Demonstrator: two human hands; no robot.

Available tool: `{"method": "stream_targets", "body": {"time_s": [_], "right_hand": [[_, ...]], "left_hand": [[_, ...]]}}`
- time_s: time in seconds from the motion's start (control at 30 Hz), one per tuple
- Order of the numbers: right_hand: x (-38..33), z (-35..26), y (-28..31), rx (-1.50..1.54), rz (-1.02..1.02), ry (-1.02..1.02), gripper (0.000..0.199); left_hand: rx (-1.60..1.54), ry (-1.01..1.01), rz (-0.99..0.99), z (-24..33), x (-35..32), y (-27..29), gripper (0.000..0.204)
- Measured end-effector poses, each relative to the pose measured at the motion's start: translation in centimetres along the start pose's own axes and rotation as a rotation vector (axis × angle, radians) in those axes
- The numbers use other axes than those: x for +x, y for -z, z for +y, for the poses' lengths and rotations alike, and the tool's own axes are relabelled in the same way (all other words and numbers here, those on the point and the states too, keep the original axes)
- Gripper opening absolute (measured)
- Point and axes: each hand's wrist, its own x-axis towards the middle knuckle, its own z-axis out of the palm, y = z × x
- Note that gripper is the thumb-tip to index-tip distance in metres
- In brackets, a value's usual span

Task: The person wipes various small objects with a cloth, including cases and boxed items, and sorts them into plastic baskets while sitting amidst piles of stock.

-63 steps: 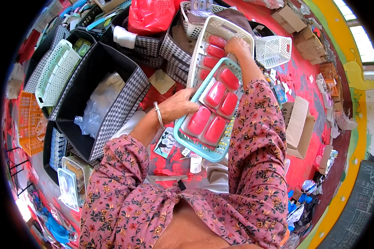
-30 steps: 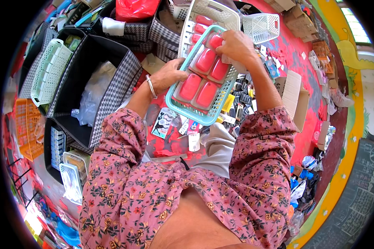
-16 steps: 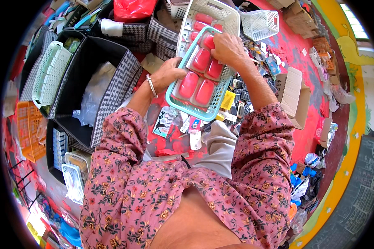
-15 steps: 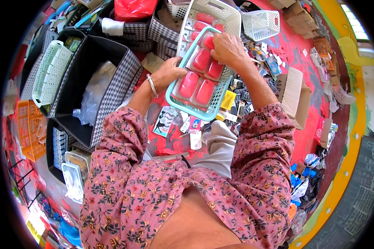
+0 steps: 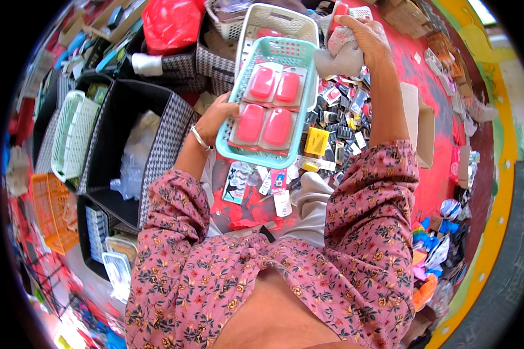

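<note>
In the upper middle of the frame the left hand [image 5: 214,119] holds a turquoise plastic basket with perforated walls [image 5: 256,156] by its left long edge, the fingers closed around the rim. Inside the basket lie four flat blister packs with pink oval pieces [image 5: 266,107], arranged two by two. Just above it, partly covered by it, stands a white plastic basket of similar shape [image 5: 273,16].

The right hand [image 5: 364,36] is raised in the upper right of the frame, apart from the turquoise basket. Its fingers are clamped on a red and pink pack [image 5: 336,17] together with a grey crumpled cloth or bag [image 5: 340,57]; I cannot tell exactly what the grey thing is.

Under the basket, on the red floor [image 5: 442,168], many small carded goods [image 5: 337,125] lie scattered, among them a yellow card [image 5: 317,141]. At the left of the frame stands a black fabric box with a checked side [image 5: 163,151], with clear plastic bags [image 5: 135,168] inside. Further left a pale green basket [image 5: 73,139] and an orange basket [image 5: 51,212] are seen. A red plastic bag [image 5: 170,23] lies at the top.
</note>
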Motion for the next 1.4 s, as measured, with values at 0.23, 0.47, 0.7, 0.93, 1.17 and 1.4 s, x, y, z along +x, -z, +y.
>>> {"method": "stream_targets", "body": {"time_s": [0.23, 0.47, 0.7, 0.93, 1.17, 1.4], "right_hand": [[1.2, 9.7, 0.4, -0.076, -0.08, -0.205, 0.042], [-1.3, 8.6, -6.2, -0.573, -0.105, -0.143, 0.048], [-0.2, 9.5, -10.3, -0.762, -0.122, -0.135, 0.036], [1.5, 11.2, -12.2, -0.789, -0.168, -0.178, 0.031], [1.7, 8.7, -9.7, -0.756, -0.2, -0.069, 0.032], [6.0, 8.6, -0.8, -1.471, -0.068, 0.721, 0.025]], "left_hand": [[-0.19, 0.069, 0.122, 0.6, -0.6, -0.3, 0.032], [-0.438, 0.133, -0.002, 0.8, -0.9, 0.4, 0.042], [-0.424, 0.091, 0.071, 1.0, -1.1, 0.4, 0.04], [-0.399, 0.102, 0.069, 0.7, -0.9, 1.0, 0.039], [-0.352, 0.083, 0.028, -0.3, -0.5, 3.1, 0.042], [-0.239, 0.089, 0.157, 0.2, -0.4, 0.6, 0.033]]}}
